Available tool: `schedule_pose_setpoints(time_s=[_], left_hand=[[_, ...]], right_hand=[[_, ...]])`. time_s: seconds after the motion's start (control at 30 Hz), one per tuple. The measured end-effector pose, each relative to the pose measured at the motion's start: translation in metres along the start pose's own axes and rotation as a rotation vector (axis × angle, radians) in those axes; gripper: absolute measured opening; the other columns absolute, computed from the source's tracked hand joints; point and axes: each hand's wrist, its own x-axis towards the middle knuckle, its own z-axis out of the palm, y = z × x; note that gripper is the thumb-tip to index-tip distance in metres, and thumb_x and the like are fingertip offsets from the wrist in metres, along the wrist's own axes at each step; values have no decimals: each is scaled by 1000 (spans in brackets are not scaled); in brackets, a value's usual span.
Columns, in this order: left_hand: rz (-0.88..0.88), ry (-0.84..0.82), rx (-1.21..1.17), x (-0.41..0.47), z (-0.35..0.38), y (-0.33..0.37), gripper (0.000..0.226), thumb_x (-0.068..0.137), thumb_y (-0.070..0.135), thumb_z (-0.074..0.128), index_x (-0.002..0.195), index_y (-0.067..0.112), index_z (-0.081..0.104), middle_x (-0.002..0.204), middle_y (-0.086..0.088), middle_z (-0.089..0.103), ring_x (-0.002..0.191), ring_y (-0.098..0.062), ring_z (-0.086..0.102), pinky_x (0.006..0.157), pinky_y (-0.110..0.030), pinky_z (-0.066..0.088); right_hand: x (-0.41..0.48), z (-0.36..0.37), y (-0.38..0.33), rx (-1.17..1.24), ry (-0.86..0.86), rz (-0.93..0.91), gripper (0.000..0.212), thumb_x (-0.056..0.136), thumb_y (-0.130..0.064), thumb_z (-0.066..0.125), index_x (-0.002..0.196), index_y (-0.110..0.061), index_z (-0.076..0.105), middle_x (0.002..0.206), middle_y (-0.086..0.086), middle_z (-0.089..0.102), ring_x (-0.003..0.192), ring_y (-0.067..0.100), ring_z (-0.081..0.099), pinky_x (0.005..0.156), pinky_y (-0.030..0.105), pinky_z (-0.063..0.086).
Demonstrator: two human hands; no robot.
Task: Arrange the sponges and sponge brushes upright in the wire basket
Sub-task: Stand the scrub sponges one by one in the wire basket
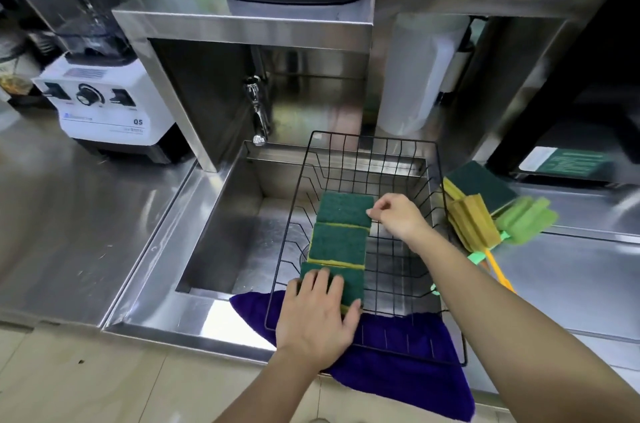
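A black wire basket [408, 149] sits over the steel sink. Three green-and-yellow sponges lean in a row along its left side. My left hand [318, 315] grips the nearest sponge [351, 284] at the basket's front. The middle sponge [337, 244] stands behind it. My right hand [398, 216] pinches the right edge of the far sponge [344, 209]. Right of the basket, on the counter, lie one more green sponge [481, 183], a yellow sponge brush [472, 221] and a green sponge brush [526, 218] with long handles.
A purple cloth [398, 370] lies under the basket's front edge. The sink [242, 214] drops away on the left, with a tap [258, 111] behind it. A white blender [104, 107] stands on the left counter. A steel shelf frame [242, 24] overhangs the back.
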Motion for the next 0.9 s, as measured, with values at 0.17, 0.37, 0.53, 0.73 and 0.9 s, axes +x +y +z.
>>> schedule_pose_setpoints(time_s=[0.17,0.37,0.53,0.73,0.9], left_hand=[[58,85,-5,3,-4,18,47,84,51,33,98,15,60,103,-6,63,95,-25,56,85,-41,46],[143,57,-1,7,3,35,49,87,51,32,95,14,62,94,-4,65,87,-25,58,78,-40,51],[117,48,3,8,2,37,48,87,48,32,91,12,63,89,-5,65,82,-25,59,74,-39,51],[113,64,-33,12,1,44,47,86,47,32,93,12,63,92,-5,66,86,-25,59,76,-40,51],[99,52,-29,8,2,40,46,86,46,33,92,12,63,91,-5,66,84,-25,59,74,-39,52]], right_hand=[[-12,-41,-14,25,245,-236,7,87,-20,57,82,-19,62,85,-1,64,77,14,57,66,25,41],[7,-93,14,-52,610,-124,22,85,-15,54,105,-7,61,109,16,65,100,31,59,88,37,46],[12,-126,49,-307,553,242,55,82,-32,62,124,0,47,129,26,52,121,43,45,99,46,38],[14,-145,51,-143,308,316,77,74,-46,71,124,6,45,132,25,52,122,42,45,102,49,37],[11,-135,39,-220,360,284,80,64,-35,82,125,-6,39,136,21,36,124,41,41,104,54,36]])
